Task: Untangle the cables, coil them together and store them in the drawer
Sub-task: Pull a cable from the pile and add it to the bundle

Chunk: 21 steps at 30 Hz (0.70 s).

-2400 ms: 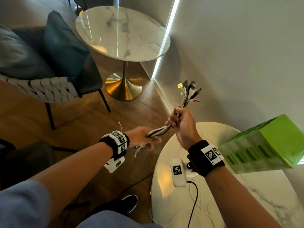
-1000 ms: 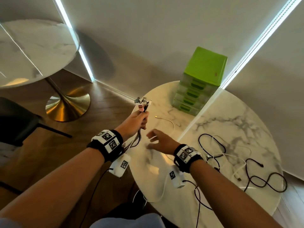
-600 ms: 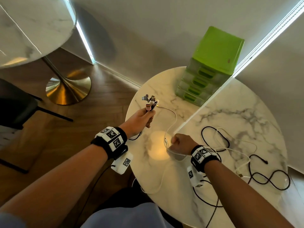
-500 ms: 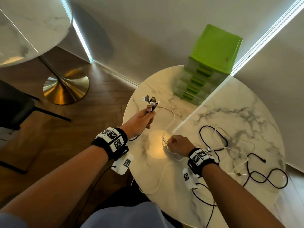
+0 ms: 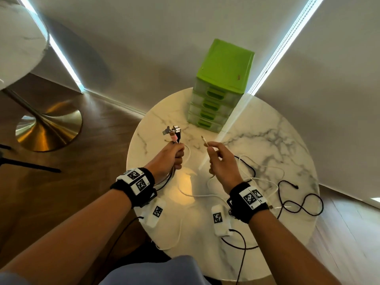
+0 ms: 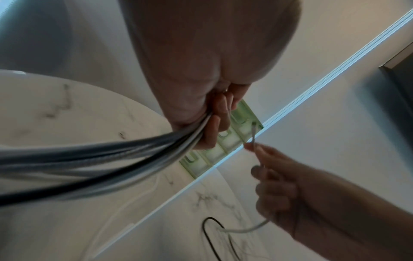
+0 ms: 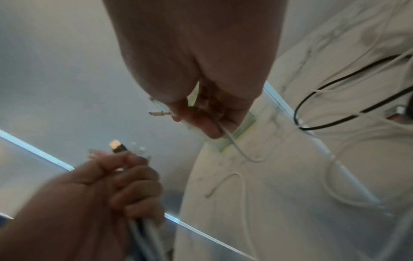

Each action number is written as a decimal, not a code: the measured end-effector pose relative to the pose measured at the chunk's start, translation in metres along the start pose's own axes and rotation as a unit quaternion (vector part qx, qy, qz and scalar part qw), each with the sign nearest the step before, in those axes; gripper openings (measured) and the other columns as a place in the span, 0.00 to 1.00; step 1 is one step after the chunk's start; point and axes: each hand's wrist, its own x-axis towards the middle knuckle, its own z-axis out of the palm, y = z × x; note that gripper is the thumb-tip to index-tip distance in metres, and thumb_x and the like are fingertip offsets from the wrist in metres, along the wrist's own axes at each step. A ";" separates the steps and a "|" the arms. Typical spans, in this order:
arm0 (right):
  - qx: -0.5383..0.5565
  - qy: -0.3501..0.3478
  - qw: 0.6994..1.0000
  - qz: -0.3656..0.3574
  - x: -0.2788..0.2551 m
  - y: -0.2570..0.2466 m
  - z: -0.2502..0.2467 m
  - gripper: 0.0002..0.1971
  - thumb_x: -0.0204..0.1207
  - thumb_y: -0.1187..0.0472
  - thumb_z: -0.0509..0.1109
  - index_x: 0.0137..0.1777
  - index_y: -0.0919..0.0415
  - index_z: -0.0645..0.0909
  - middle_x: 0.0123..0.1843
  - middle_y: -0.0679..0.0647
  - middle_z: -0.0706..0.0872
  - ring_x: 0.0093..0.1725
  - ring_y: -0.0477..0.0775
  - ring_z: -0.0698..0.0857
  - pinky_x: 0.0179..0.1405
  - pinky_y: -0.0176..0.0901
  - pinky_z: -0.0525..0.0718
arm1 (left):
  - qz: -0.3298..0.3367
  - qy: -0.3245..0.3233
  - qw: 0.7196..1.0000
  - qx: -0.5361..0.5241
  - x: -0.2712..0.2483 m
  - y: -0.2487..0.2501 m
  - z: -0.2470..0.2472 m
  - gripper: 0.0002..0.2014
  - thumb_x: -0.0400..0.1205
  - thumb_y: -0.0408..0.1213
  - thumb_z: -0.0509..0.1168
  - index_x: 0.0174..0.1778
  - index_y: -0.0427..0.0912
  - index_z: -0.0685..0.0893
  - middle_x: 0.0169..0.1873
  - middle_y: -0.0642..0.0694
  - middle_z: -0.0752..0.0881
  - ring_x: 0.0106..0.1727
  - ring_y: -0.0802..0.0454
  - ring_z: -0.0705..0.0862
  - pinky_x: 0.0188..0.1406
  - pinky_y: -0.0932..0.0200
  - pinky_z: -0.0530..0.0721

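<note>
Your left hand is gripping a bundle of gathered cables, plugs up; your right hand is pinching a thin white cable just beside, above the round marble table.

Both my forearms extend forward, wrists banded. My left hand is fisted — fingers wrapped tight, knuckles outward, held upright. My right hand is raised alongside it, apart — thumb and forefinger pinched, remaining fingers loosely curled.
</note>
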 end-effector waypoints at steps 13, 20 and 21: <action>0.119 -0.027 0.992 0.027 -0.049 -0.039 -0.004 0.01 0.88 0.65 0.59 0.56 0.61 0.71 0.35 0.56 0.79 0.26 0.47 0.72 0.26 0.41 0.72 | 0.084 -0.036 0.991 0.096 -0.018 -0.010 0.055 0.15 0.90 0.57 0.55 0.54 0.48 0.74 0.36 0.51 0.72 0.33 0.58 0.70 0.34 0.61 0.71; -0.042 -0.071 0.997 0.004 -0.068 -0.032 -0.007 0.07 0.90 0.56 0.57 0.56 0.60 0.72 0.38 0.55 0.88 0.32 0.45 0.81 0.35 0.36 0.80 | 0.116 -0.031 0.986 0.114 -0.025 -0.004 0.056 0.16 0.92 0.53 0.53 0.48 0.45 0.73 0.32 0.53 0.71 0.31 0.55 0.68 0.35 0.50 0.72; -0.097 -0.075 0.992 -0.015 -0.069 -0.028 -0.007 0.10 0.90 0.52 0.56 0.54 0.57 0.74 0.39 0.53 0.89 0.33 0.43 0.82 0.40 0.35 0.79 | 0.121 -0.027 0.985 0.119 -0.026 -0.003 0.056 0.16 0.92 0.52 0.52 0.47 0.45 0.73 0.30 0.55 0.70 0.30 0.57 0.68 0.34 0.55 0.72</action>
